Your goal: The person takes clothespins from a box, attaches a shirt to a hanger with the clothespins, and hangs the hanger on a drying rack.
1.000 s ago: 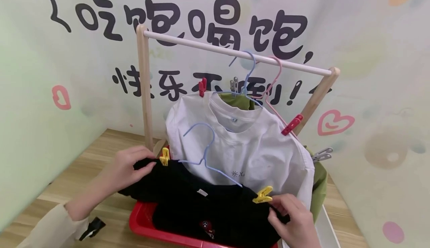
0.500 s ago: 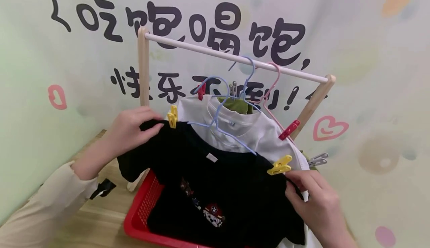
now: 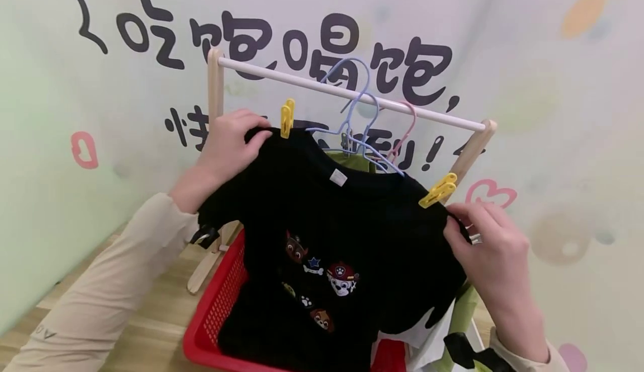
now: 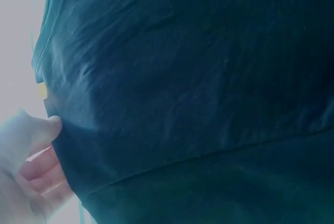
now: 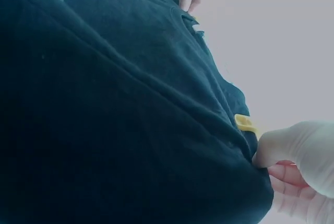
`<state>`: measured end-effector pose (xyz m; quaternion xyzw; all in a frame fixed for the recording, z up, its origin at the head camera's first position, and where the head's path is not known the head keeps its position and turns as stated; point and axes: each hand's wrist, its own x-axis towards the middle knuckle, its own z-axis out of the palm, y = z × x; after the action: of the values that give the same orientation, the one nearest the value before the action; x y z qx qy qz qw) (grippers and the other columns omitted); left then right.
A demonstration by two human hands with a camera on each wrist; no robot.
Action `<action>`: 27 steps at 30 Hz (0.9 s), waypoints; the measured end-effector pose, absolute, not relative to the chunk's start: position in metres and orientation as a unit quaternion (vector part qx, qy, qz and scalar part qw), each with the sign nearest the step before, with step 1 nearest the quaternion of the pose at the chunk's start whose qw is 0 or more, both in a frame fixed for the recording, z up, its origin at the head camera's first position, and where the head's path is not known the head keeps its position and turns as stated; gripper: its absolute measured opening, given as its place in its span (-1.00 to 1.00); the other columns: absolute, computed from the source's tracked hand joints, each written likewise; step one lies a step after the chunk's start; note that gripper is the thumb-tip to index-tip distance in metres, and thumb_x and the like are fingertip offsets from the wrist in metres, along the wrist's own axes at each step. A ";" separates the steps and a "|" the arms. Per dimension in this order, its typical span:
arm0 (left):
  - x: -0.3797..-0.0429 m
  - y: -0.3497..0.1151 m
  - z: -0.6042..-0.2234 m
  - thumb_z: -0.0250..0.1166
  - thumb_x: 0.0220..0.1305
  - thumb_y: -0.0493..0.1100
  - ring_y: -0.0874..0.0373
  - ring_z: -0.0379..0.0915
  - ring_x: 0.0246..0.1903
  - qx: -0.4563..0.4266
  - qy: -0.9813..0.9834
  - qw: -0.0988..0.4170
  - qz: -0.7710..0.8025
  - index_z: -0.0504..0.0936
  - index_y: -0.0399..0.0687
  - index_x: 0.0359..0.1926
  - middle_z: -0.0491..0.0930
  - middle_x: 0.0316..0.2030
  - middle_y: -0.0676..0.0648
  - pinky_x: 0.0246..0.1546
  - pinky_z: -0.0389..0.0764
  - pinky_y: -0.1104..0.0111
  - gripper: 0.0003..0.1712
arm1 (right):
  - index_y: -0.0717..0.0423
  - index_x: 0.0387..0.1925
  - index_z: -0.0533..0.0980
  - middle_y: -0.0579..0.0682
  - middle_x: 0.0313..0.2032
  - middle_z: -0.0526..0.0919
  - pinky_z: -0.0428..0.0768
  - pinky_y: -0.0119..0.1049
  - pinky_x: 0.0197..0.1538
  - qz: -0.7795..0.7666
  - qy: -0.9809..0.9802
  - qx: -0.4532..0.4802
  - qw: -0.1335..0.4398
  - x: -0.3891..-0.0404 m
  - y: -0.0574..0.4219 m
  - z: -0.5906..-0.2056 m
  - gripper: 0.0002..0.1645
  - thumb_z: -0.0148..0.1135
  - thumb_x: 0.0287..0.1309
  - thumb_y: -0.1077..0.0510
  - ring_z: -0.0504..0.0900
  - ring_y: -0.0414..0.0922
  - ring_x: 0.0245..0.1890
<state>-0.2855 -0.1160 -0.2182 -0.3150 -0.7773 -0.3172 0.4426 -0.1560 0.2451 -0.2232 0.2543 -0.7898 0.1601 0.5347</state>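
Observation:
A black T-shirt with cartoon dog prints hangs on a blue hanger, held up by both hands at its shoulders. My left hand pinches the shoulder on the left, beside a yellow clothespin. At the other shoulder my right hand pinches the cloth just outside a second yellow clothespin. The hanger's hook stands at the white rail, its curve above it; whether it bears on the rail I cannot tell. In both wrist views, thumb and fingers grip the dark cloth.
Behind the shirt, another blue hanger and a pink hanger hang from the rail, with green cloth below. The rack's wooden posts stand at either end. A red basket sits below, with black cloth in it.
Both hands have raised the black shirt and its hanger from over the basket up to the rail. The shirt now covers most of the white shirt behind it.

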 end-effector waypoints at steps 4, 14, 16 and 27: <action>-0.298 -0.108 -0.217 0.30 0.09 -0.41 -0.11 0.56 -0.28 -0.297 -0.780 0.447 -0.324 0.66 -0.39 -0.34 0.64 -0.37 -0.25 -0.14 0.53 0.12 -0.90 | 0.23 -0.44 0.62 0.11 -0.55 0.56 0.29 -0.78 -0.23 0.175 -0.794 0.247 0.527 -0.160 0.245 -0.219 -0.84 0.23 -0.18 0.41 0.45 -0.14 -0.51; -0.304 -0.104 -0.230 0.26 0.17 -0.38 -0.12 0.54 -0.23 -0.274 -0.824 0.379 -0.321 0.66 -0.37 -0.28 0.64 -0.30 -0.27 -0.11 0.52 0.11 -0.88 | 0.28 -0.44 0.61 0.10 -0.52 0.58 0.37 -0.73 -0.33 0.134 -0.825 0.268 0.480 -0.161 0.247 -0.215 -0.89 0.27 -0.15 0.37 0.52 -0.15 -0.51; -0.304 -0.106 -0.235 0.25 0.17 -0.38 -0.12 0.55 -0.22 -0.274 -0.832 0.368 -0.313 0.66 -0.37 -0.29 0.65 -0.30 -0.28 -0.10 0.53 0.10 -0.88 | 0.26 -0.44 0.62 0.09 -0.52 0.59 0.41 -0.71 -0.34 0.134 -0.820 0.271 0.485 -0.161 0.246 -0.219 -0.82 0.32 -0.23 0.43 0.54 -0.13 -0.53; -0.294 -0.103 -0.256 0.14 0.28 -0.26 -0.22 0.38 0.06 -0.233 -0.880 0.289 -0.297 0.47 -0.45 0.04 0.51 0.02 -0.36 0.14 0.36 0.01 -0.62 | 0.39 -0.34 0.62 0.27 -0.32 0.62 0.36 -0.54 0.07 0.172 -0.732 0.309 0.583 -0.151 0.215 -0.255 -0.69 0.15 0.19 0.16 0.51 0.20 -0.34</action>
<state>-0.2940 -0.1032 -0.2560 -0.2330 -0.8795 -0.2974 0.2894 -0.1506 0.2145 -0.2550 0.3094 -0.7316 0.1723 0.5825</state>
